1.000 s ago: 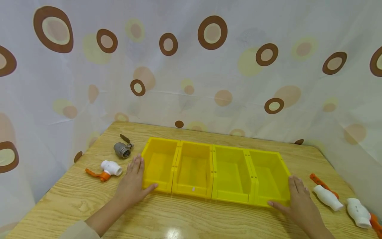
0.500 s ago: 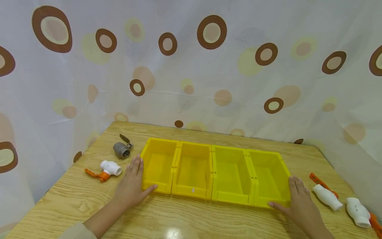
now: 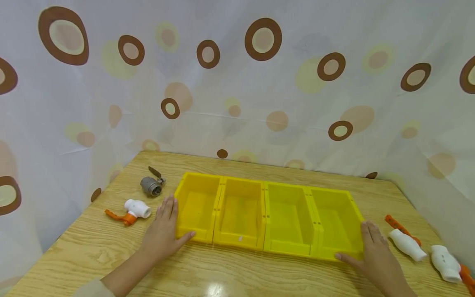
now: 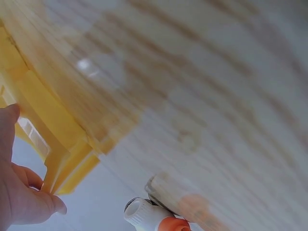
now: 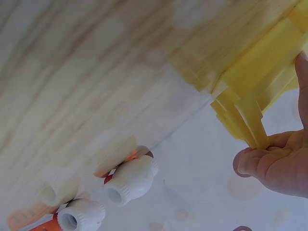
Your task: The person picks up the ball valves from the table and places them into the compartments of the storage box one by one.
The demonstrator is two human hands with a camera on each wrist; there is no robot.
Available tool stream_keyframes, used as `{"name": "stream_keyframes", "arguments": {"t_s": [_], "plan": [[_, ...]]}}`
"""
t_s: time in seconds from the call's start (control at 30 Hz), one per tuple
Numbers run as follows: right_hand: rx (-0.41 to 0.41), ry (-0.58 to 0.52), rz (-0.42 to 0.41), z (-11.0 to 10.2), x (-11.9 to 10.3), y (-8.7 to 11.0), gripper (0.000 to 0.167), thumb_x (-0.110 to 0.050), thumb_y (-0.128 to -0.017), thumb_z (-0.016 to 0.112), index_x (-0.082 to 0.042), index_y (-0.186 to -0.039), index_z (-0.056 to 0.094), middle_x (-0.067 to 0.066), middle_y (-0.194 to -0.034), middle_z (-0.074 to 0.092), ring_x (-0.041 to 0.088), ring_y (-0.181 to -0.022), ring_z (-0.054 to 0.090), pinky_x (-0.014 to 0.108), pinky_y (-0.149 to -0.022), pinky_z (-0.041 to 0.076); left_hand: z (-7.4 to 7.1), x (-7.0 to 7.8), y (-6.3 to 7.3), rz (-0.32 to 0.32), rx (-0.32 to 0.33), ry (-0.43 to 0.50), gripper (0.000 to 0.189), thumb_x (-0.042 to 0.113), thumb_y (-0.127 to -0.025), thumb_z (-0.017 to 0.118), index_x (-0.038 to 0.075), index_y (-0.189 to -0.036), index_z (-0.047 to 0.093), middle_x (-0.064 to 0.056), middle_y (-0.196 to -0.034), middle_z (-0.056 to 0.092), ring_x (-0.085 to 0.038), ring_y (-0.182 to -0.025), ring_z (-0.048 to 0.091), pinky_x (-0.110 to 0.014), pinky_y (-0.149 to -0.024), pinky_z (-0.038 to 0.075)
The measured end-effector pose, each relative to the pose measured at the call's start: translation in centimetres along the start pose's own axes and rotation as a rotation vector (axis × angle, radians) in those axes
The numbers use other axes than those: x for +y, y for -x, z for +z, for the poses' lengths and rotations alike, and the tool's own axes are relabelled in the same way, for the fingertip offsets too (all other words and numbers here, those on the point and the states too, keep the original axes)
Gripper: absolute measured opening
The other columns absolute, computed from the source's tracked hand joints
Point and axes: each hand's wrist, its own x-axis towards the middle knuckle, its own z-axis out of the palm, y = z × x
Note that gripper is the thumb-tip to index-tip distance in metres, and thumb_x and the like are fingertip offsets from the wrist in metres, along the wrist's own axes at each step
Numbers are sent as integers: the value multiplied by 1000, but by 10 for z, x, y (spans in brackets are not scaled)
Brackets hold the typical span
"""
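Observation:
A row of joined yellow bins (image 3: 243, 242) stands across the wooden table, with nothing inside them. My left hand (image 3: 162, 235) lies along the outer side of the leftmost bin, its fingers extended and its thumb at the front rim. At the opposite end, my right hand (image 3: 379, 258) rests against the rightmost bin's side in the same way, thumb on its front edge. The left wrist view shows the bin's corner (image 4: 67, 166) against the left fingers. In the right wrist view, the fingertips (image 5: 245, 163) meet the bin's outer wall (image 5: 250, 113).
Left of the bins lie a grey metal ball valve (image 3: 151, 186) and a white plastic valve (image 3: 138, 208) with an orange handle. Two more white valves, one nearer (image 3: 407, 245) and one farther right (image 3: 445, 264), lie beyond the right hand. A patterned curtain (image 3: 237, 82) hangs behind the table.
The row of bins has slid slightly toward me, its right end most. Both hands have stayed against its ends, the right shifting a little with it. The valves lie where they were.

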Motion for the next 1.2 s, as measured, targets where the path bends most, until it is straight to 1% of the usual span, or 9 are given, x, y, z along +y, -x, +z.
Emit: {"name": "stream_keyframes", "arguments": {"t_s": [0.27, 0.57, 0.7, 0.93, 1.07, 1.2], "plan": [[-36, 27, 31, -1, 0, 1, 115, -59, -73, 67, 23, -136, 16, 47, -135, 21, 63, -117, 26, 69, -100, 20, -2, 1, 1, 0, -7, 7, 91, 46, -81, 66, -17, -136, 31, -33, -146, 24, -45, -136, 24, -53, -110, 26], [-7, 48, 16, -2, -1, 5, 113, -57, -71, 70, 23, -134, 21, 47, -133, 26, 60, -116, 30, 70, -94, 29, -3, 2, 3, 2, -13, 10, 90, 46, -81, 65, -17, -136, 31, -33, -146, 23, -45, -137, 23, -54, -110, 26], [-18, 45, 26, -3, -1, 5, 113, -58, -71, 70, 23, -134, 20, 46, -133, 25, 60, -118, 29, 70, -93, 30, -4, 3, 3, 2, -14, 21, 90, 46, -81, 65, -17, -136, 30, -33, -146, 23, -45, -137, 22, -54, -109, 26], [-30, 51, 36, -3, -2, 4, 114, -59, -72, 69, 22, -135, 20, 46, -134, 24, 60, -117, 28, 71, -92, 30, -4, 3, 3, -8, -30, 11, 92, 47, -80, 66, -17, -136, 30, -33, -147, 22, -45, -137, 21, -54, -110, 25], [-24, 48, 32, -2, -2, 4, 113, -58, -72, 69, 22, -134, 20, 46, -133, 25, 60, -118, 28, 70, -94, 29, -4, 3, 3, -14, -35, 16, 93, 48, -80, 65, -17, -137, 29, -32, -147, 21, -45, -137, 22, -53, -110, 25], [-26, 64, 24, -3, -3, 4, 113, -59, -71, 69, 23, -133, 21, 46, -133, 26, 60, -116, 30, 71, -92, 31, -5, 3, 4, -14, -41, 25, 92, 47, -81, 65, -16, -138, 28, -32, -147, 21, -45, -137, 23, -54, -110, 26]]}}
